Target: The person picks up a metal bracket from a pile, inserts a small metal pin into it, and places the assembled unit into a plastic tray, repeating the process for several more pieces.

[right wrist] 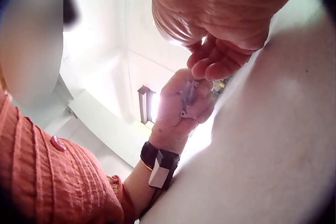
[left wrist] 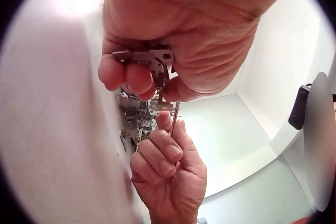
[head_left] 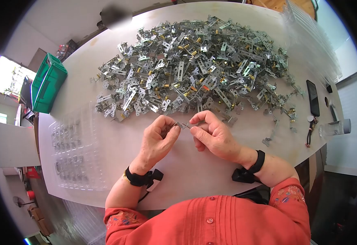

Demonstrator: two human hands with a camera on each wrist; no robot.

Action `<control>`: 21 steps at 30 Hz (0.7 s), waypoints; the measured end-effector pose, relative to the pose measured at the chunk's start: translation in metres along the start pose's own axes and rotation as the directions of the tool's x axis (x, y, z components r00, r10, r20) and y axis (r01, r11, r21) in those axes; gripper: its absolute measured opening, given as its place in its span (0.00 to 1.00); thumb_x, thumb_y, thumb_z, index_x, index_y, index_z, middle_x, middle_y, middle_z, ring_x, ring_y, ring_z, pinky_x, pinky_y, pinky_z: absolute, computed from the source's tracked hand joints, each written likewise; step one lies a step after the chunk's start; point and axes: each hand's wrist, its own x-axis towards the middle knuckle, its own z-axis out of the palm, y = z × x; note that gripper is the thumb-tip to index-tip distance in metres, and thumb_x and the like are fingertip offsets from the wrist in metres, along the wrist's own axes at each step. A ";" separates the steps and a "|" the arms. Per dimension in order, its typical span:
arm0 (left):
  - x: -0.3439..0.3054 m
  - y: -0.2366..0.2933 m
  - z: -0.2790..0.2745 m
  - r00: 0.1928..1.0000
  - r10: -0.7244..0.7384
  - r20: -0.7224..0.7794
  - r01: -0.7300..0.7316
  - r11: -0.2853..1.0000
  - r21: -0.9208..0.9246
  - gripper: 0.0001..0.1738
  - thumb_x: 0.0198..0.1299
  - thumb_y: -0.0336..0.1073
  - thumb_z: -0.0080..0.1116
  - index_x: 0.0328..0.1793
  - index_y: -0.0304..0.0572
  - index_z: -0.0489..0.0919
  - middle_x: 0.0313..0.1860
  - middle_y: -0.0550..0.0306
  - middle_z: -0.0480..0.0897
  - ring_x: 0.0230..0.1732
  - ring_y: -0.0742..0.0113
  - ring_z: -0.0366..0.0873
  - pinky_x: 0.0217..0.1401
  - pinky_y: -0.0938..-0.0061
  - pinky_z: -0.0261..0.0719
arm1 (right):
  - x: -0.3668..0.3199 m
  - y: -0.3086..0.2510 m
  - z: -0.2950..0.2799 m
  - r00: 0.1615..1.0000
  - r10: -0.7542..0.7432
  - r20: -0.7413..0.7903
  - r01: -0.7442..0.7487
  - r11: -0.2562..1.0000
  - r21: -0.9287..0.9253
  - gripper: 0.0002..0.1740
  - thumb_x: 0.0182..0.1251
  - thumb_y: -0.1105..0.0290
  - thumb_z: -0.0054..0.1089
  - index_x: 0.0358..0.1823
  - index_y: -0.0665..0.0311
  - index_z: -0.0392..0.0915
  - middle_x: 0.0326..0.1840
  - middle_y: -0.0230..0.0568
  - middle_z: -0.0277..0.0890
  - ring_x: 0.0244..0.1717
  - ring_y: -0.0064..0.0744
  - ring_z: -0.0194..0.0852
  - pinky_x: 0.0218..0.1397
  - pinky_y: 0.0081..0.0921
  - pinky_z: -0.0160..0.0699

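Note:
Both hands meet over the table just in front of a big heap of metal brackets. My left hand grips a small grey metal bracket with a round hole at one end, its fingers curled round it. Facing it, my right hand pinches a thin metal rod between thumb and finger, right at the bracket's end. In the right wrist view the bracket shows across the left palm, and the right fingertips partly hide its far end.
Clear plastic trays with small parts lie on the left, near a green crate. At the right are a phone, a keyring and a transparent cup. Stacked clear plastic sheets stand at the back right.

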 end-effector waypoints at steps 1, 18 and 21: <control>0.000 0.000 -0.001 1.000 -0.001 -0.002 0.001 1.000 0.002 0.06 0.71 0.33 0.59 0.45 0.37 0.76 0.26 0.66 0.77 0.21 0.84 0.69 0.21 0.85 0.65 | 0.001 0.001 0.001 1.000 -0.009 -0.018 0.009 1.000 -0.009 0.14 0.81 0.65 0.53 0.61 0.63 0.67 0.32 0.28 0.76 0.31 0.16 0.74 0.36 0.19 0.79; -0.003 -0.007 0.001 0.990 0.102 0.093 -0.119 0.970 0.212 0.06 0.71 0.31 0.62 0.43 0.36 0.79 0.27 0.72 0.74 0.27 0.86 0.65 0.27 0.83 0.62 | 0.002 0.006 0.001 0.999 -0.006 0.040 0.008 0.999 -0.034 0.08 0.81 0.65 0.54 0.51 0.61 0.73 0.29 0.25 0.73 0.29 0.14 0.72 0.30 0.17 0.75; -0.005 0.001 0.000 0.988 0.078 0.130 -0.109 0.962 0.249 0.07 0.71 0.32 0.62 0.42 0.35 0.79 0.27 0.71 0.75 0.27 0.86 0.66 0.26 0.82 0.63 | 0.001 0.003 0.000 0.999 -0.006 0.033 0.010 0.995 -0.098 0.07 0.80 0.65 0.56 0.48 0.61 0.75 0.28 0.22 0.71 0.26 0.11 0.68 0.26 0.16 0.69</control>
